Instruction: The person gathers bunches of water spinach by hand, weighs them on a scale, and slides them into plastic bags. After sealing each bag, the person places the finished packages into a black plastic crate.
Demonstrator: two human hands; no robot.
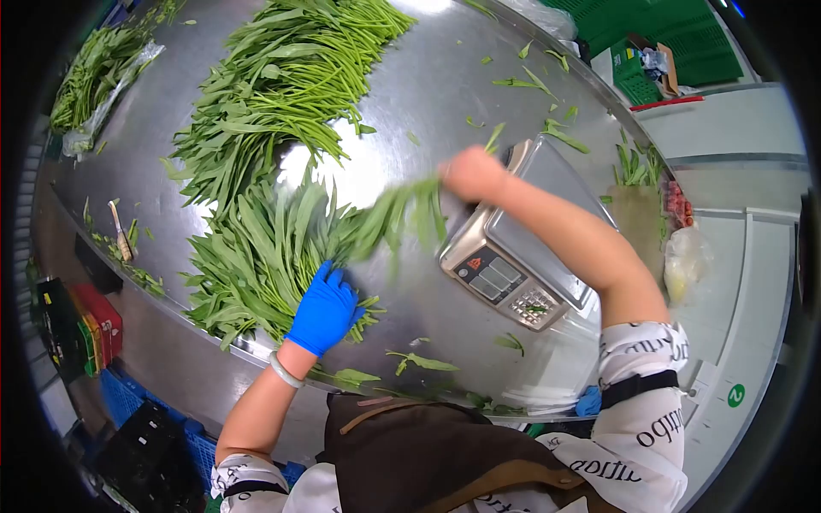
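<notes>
My left hand (325,309), in a blue glove, lies on the stem ends of a bunch of leafy greens (256,248) on the metal table; its fingers are pressed together on the stems. My bare right hand (475,173) is blurred and closed around a few leafy stems (402,218), whose leaves hang to the left towards the bunch. It is above the upper left edge of a digital scale (500,278). A larger pile of greens (291,77) lies farther up the table, stems to the right.
Loose leaves are scattered over the metal table (428,103). A bagged bunch (98,77) lies at the upper left, a small knife (120,231) at the left edge. Green crates (637,77) stand at the upper right, blue crates (124,393) at the lower left.
</notes>
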